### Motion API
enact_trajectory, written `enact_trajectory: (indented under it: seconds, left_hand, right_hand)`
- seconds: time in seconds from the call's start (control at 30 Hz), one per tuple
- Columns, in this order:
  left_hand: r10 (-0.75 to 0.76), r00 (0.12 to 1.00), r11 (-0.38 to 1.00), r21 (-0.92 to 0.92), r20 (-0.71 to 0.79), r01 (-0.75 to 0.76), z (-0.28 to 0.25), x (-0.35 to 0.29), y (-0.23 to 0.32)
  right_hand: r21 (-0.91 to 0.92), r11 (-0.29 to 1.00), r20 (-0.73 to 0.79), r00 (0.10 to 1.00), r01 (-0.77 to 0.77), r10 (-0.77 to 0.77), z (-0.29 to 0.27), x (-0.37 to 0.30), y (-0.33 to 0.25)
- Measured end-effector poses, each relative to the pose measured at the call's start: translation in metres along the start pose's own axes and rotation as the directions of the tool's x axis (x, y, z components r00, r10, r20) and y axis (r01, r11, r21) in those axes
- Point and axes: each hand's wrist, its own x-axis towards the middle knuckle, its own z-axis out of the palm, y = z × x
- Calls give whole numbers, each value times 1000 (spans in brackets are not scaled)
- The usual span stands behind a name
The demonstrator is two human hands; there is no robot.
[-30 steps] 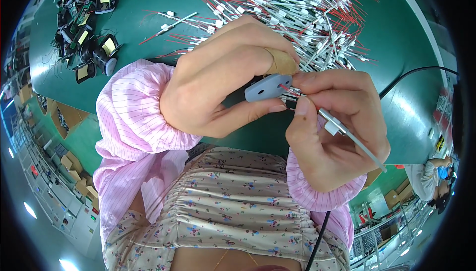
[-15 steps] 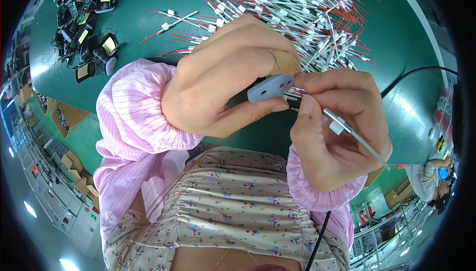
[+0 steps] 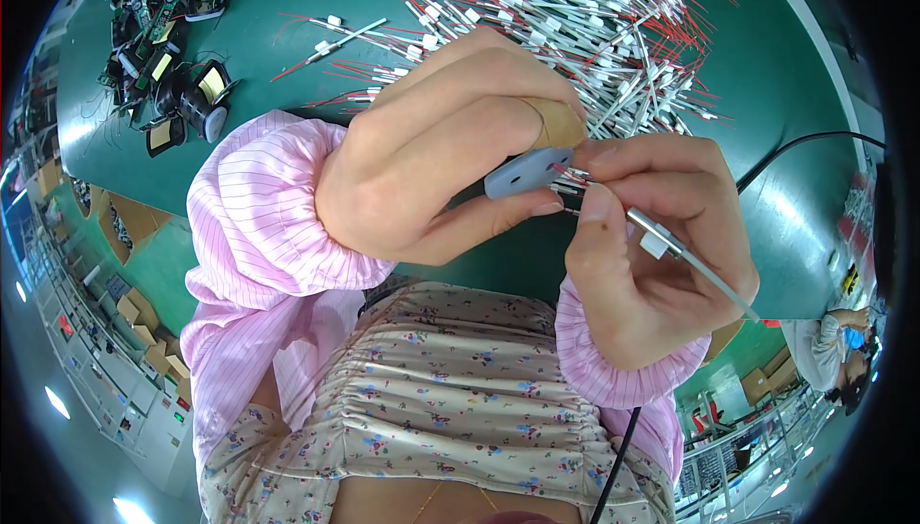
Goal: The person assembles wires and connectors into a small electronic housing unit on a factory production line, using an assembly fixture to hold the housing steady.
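My left hand (image 3: 441,155) is closed around a small dark housing with a grey-blue oval end piece (image 3: 522,175) that has small holes in it. A tan bandage (image 3: 553,125) wraps one of its fingers. My right hand (image 3: 661,237) pinches a thin wire lead with a metal tube, a white tag and a pale grey cable (image 3: 704,277). The lead's red wire end (image 3: 565,171) meets the grey end piece at one of its holes. Whether the wire passes inside I cannot tell. Both hands' fingertips come close together above the green table.
A large pile of similar white-tagged leads with red wires (image 3: 546,16) lies at the back. At the far left sit several black housings with circuit boards and yellow pads (image 3: 172,45). A black cable (image 3: 805,146) crosses the right side of the green table (image 3: 278,7).
Both hands have shifted very slightly to the right, with the housing and the lead still held. The grey end piece has tilted a little.
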Motion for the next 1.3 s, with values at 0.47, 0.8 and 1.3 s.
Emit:
enact_trajectory:
  seconds: [0.47, 0.8, 1.3]
  left_hand:
    - [17, 1000, 1000, -2, -20, -17, 1, -1, -1]
    - [-18, 1000, 1000, 13, -23, 18, 4, -2, -2]
    - [-170, 982, 984, 41, -88, 174, -4, -1, 2]
  right_hand:
    - [-1, 1000, 0, 1000, 17, -17, 2, 1, -1]
    - [-78, 995, 74, 996, 61, -55, 1, 3, 8]
    - [5, 1000, -124, 992, 7, -7, 6, 1, 9]
